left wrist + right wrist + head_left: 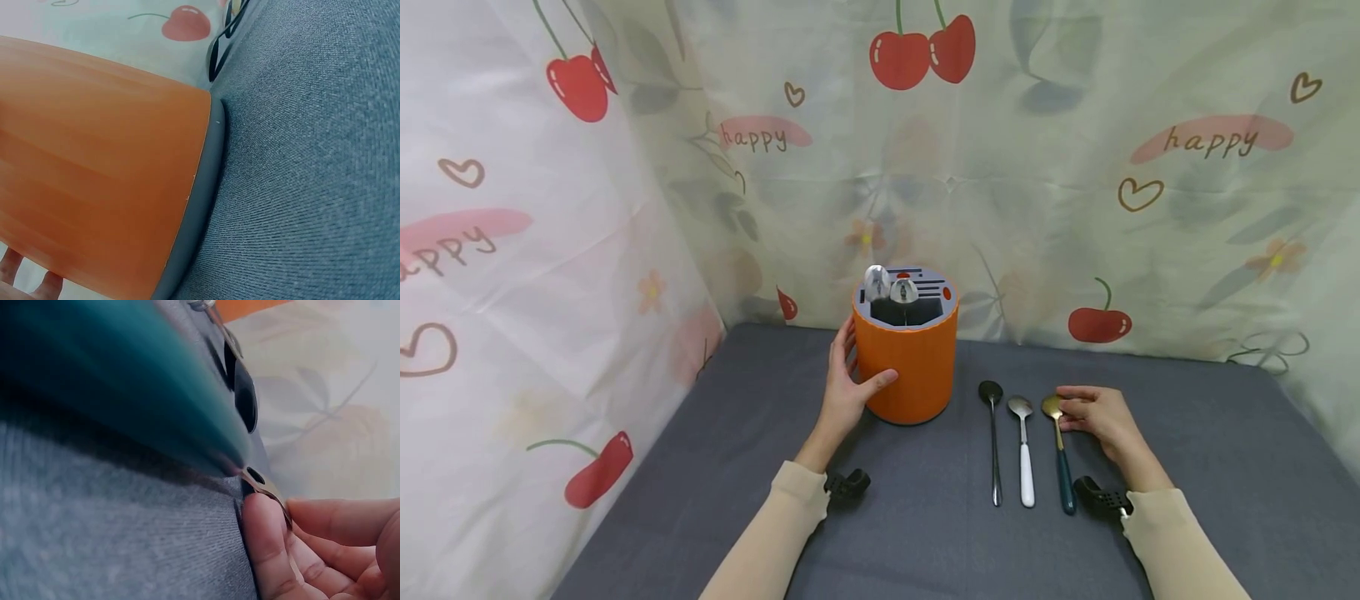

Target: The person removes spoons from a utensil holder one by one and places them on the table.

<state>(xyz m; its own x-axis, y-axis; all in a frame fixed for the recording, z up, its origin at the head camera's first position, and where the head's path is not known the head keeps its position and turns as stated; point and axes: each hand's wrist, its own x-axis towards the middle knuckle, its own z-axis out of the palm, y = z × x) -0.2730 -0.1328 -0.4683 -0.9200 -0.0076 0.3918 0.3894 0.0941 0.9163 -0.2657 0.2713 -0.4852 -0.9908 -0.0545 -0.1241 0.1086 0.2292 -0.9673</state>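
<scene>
An orange cylindrical cutlery holder (906, 375) stands upright, its grey slotted top holding two metal utensils with silver rounded ends (877, 283). My left hand (847, 392) grips its left side, thumb across the front; the left wrist view shows the orange wall (100, 169) close up, with fingertips at the lower left. On the right, my right hand (1097, 417) pinches the bowl of a gold spoon (1052, 407) with a dark teal handle (1065, 483). In the right wrist view, thumb and fingers (265, 528) meet at the bowl's edge, partly hiding it.
Left of the gold spoon lie a white-handled spoon (1026, 467) and a black spoon (994, 450), roughly parallel. Grey cloth (925, 525) covers the table. A cherry-printed curtain (1030, 217) hangs behind and along the left side.
</scene>
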